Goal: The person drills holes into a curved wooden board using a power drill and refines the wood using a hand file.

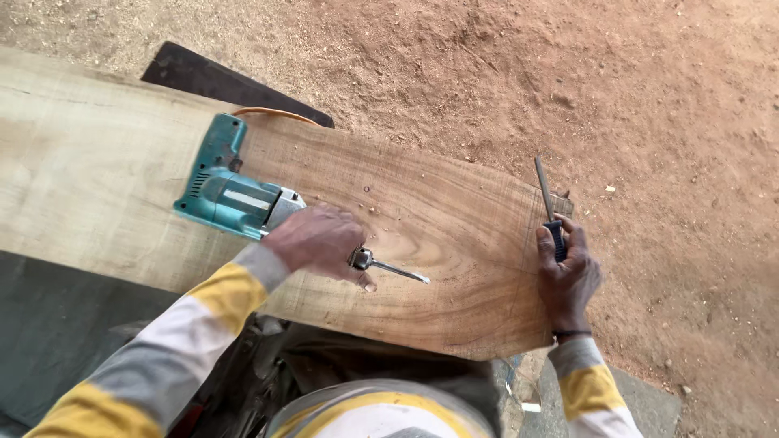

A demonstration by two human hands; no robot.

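Left hand (316, 239): my fingers closed around the teal drill (235, 195), bit (402, 272) pointing right across the plank (454, 211).
Right hand (568, 276): fingers holding a file (545, 195), long axis running far.

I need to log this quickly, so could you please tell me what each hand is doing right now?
Left hand: closed around the teal electric drill lying on the wide wooden plank.
Right hand: closed on a blue-handled metal file.
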